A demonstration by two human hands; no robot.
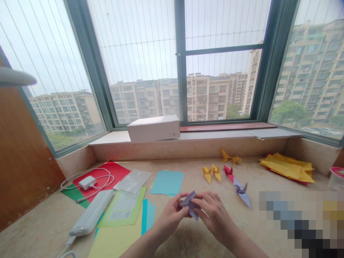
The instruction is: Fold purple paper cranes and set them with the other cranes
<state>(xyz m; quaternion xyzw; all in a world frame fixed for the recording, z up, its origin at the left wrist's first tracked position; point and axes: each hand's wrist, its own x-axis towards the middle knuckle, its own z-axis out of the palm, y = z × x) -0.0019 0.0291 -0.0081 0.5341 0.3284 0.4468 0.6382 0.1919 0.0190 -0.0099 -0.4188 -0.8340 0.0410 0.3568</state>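
Observation:
Between my two hands is a small piece of folded purple paper (191, 205), held just above the stone surface. My left hand (175, 210) pinches its left side, thumb in front. On the other side, my right hand (211, 208) has its thumb and fingers closed on the paper's right edge. Beyond the right hand lie a purple paper crane (242, 191) and a red paper crane (228, 172). Several yellow folded paper pieces (206, 174) rest farther back. A stack of light blue paper squares (167, 182) is just beyond my left hand.
At left lie red paper (119, 170), a white charger (87, 182) with its cable, a white power strip (92, 213) and yellow-green packaging (123, 208). A white box (153, 129) sits on the window ledge. Crumpled yellow paper (286, 166) and a cup (337, 178) are at right.

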